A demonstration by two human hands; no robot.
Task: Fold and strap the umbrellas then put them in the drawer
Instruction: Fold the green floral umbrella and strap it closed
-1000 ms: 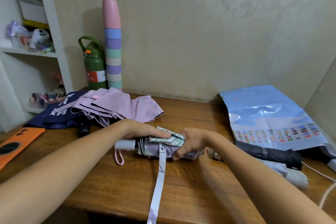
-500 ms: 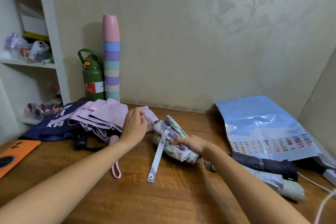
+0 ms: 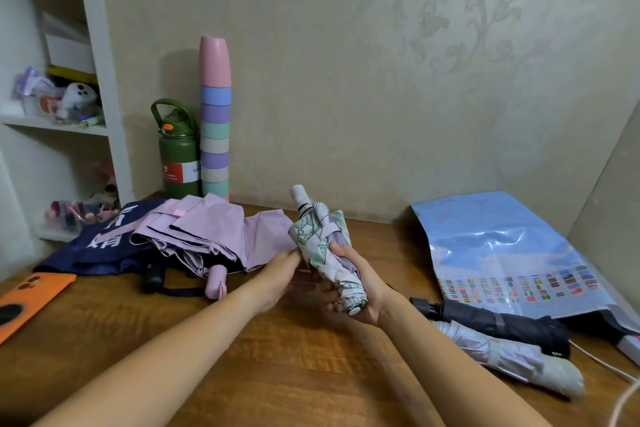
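Head view: near the middle of the wooden table (image 3: pixel 284 364) a person holds a folded floral umbrella (image 3: pixel 323 246) tilted up off the surface, its white handle end pointing toward 11 o'clock and its tip end low toward 5 o'clock. The right hand (image 3: pixel 360 291) cradles it from below, the thumb curled over the cloth, so the fingers are clamped round the bundle. A pale strap is wrapped across the upper part of the cloth. The left hand (image 3: pixel 280 274) sits at 9 o'clock of the umbrella, its fingers nearly straight, the fingertips touching the cloth's side.

At 10 o'clock from the hands a pink umbrella (image 3: pixel 214 236) lies loose and unfolded on the table, its pink handle toward the person. It overlaps a navy umbrella (image 3: pixel 100 246) with white lettering farther out at 9 o'clock. At 4 o'clock a rolled black umbrella (image 3: pixel 498 322) and a grey umbrella (image 3: pixel 512 357) lie side by side, touching. Behind them, at 2 o'clock, a blue plastic bag (image 3: pixel 502 250) leans against the wall.

At 11 o'clock a green bottle (image 3: pixel 178 156) stands beside a tall stack of cups (image 3: pixel 214 121). An orange phone (image 3: pixel 27 298) lies at the left edge of the table.
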